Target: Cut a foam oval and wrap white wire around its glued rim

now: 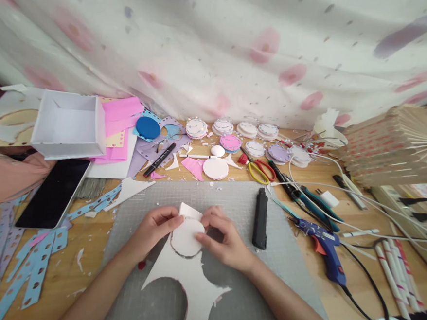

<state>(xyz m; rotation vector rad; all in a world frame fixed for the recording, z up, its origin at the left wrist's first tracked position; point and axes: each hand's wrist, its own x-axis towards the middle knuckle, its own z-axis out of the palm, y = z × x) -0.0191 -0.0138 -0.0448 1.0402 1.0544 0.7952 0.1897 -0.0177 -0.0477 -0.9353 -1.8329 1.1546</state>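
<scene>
Two bare forearms reach up from the bottom edge onto a grey cutting mat (286,262) that covers the middle of the wooden table (81,268). Between them lies a white foam sheet (190,285) with round holes already cut out of it, so that grey mat shows through the curved gaps at its lower part. At the top of this sheet sits a white foam disc (186,237), round and flat, with a dark outline along its edge. Both hands grip that disc: the left hand (155,226) pinches its left rim with thumb and fingers curled in, and the right hand (222,238) pinches its right rim in the same way. A small white corner of sheet pokes up just behind the disc.

Right of the right hand, a black craft knife (260,218) lies upright on the mat, close by but not touching. Farther right, a blue glue gun (324,246) rests at the mat's edge with its black cord trailing off. Yellow and red scissors (259,171) lie behind the mat. To the left sit a dark tablet (53,192), a white box (70,123) and blue punched paper strips (34,264). Along the back stands a row of decorated foam rounds (233,129).
</scene>
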